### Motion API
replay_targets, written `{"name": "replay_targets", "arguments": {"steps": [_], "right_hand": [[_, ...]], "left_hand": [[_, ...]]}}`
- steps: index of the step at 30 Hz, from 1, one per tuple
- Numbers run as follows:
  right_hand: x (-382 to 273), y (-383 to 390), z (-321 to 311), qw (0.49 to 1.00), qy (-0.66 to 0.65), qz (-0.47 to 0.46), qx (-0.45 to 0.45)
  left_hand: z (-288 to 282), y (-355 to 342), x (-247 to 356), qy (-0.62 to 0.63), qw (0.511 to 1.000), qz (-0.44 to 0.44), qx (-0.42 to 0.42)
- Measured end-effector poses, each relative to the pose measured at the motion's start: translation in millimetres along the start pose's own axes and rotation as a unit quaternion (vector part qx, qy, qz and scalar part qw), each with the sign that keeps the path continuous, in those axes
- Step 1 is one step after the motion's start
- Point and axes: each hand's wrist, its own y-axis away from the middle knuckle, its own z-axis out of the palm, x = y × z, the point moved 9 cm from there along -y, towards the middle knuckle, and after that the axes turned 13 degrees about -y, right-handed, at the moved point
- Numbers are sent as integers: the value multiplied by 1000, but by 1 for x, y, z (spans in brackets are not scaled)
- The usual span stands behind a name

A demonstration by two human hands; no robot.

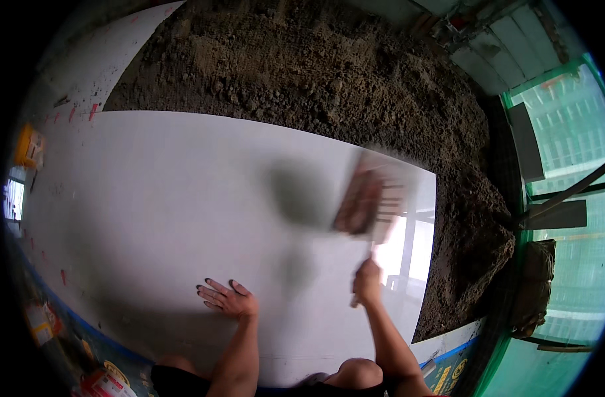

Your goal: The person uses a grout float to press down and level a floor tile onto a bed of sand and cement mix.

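My right hand [367,281] is closed round the handle of a flat, broad-headed tool [365,198], which is over the right part of a big glossy white slab [163,185]; its head is too blurred for me to tell whether it touches the surface. My left hand [230,301] rests open on the slab, near the edge closest to me, fingers spread and holding nothing. As I judge it, this slab is down in its place, with another white slab [117,53] at the upper left, while the dark crumbly bed [302,73] past its far and right edges lies bare, so the covering looks only partly done
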Motion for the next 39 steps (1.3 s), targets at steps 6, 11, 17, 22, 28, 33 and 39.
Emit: {"name": "replay_targets", "arguments": {"steps": [6,11,17,22,28,33,39], "right_hand": [[-101,-41,3,954,-97,215,-184],[-181,-4,-129,976,-188,-102,-32],[100,-5,-90,961,-65,260,63],[-55,-68,-145,955,-113,269,-49],[-118,-10,-229,968,-186,-63,156],[99,-4,-92,961,-33,269,52],[-89,-27,-172,963,-125,234,-56]], "left_hand": [[9,4,-29,-13,998,0,59],[17,-3,-31,-22,998,-5,52],[13,19,3,1,999,27,32],[13,0,-24,-32,998,32,49],[11,-5,-26,-42,998,27,44],[11,9,-4,-24,997,51,50],[10,-11,-23,-30,998,50,26]]}}
